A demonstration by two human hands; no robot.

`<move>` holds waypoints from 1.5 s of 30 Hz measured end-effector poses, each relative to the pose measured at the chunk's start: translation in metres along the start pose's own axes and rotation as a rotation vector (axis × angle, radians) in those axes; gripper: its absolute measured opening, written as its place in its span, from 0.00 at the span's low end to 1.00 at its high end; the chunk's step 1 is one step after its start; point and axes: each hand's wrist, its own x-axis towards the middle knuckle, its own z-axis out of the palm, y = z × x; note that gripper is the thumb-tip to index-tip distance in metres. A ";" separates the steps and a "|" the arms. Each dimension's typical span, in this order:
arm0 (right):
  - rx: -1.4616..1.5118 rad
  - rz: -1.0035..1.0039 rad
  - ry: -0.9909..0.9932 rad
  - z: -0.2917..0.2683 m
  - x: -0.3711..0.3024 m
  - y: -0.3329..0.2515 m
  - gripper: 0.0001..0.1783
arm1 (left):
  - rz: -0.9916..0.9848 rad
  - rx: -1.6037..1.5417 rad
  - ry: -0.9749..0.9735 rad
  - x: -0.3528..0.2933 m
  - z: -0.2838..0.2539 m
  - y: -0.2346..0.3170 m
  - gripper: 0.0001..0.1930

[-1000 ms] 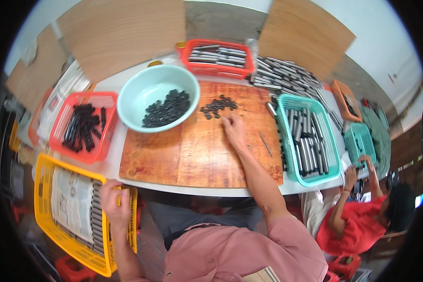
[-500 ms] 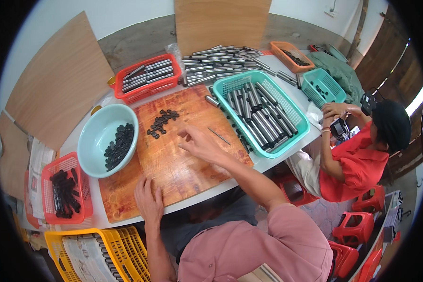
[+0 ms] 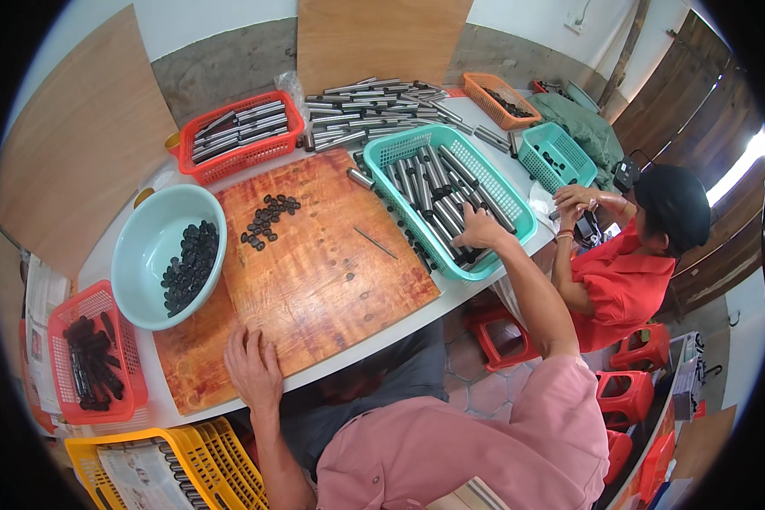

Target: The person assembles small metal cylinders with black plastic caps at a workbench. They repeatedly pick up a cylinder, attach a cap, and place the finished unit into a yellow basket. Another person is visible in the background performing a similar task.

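Note:
My left hand [image 3: 253,372] rests flat at the near edge of the stained wooden board [image 3: 331,293], fingers stretched out and holding nothing. My right hand [image 3: 484,231] reaches into the teal basket [image 3: 518,217] at its near right part. Its thumb and fingers are apart over the metal tubes [image 3: 438,183] with black ends; whether they touch a tube is hard to make out. A small pile of black plugs [image 3: 268,219] lies on the board. To the right of them is a thin metal rod [image 3: 374,241].
Left are a pale blue basin [image 3: 132,263] of black plugs and a red basket [image 3: 59,357] of black pieces. Behind stand another red basket [image 3: 242,157] and loose tubes [image 3: 374,106]. A co-worker in red [image 3: 620,280] sits at right. Yellow crates [image 3: 204,463] stand below.
My right hand has moved from above the board to the right, into the teal basket. My left hand stays on the board. The view has shifted slightly to the right.

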 end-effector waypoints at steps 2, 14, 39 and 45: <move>-0.056 0.043 -0.039 0.008 0.006 -0.014 0.67 | -0.001 -0.003 0.016 0.000 -0.002 0.000 0.15; -0.141 -0.151 0.353 0.021 0.001 -0.018 0.40 | -0.010 -0.057 0.056 0.002 -0.006 -0.001 0.14; -0.157 -0.546 0.295 0.014 0.033 -0.247 0.35 | 0.009 -0.082 0.113 0.002 -0.003 -0.005 0.12; -0.211 -0.498 0.388 0.046 0.060 -0.233 0.40 | -0.003 -0.088 0.127 0.001 -0.005 -0.002 0.11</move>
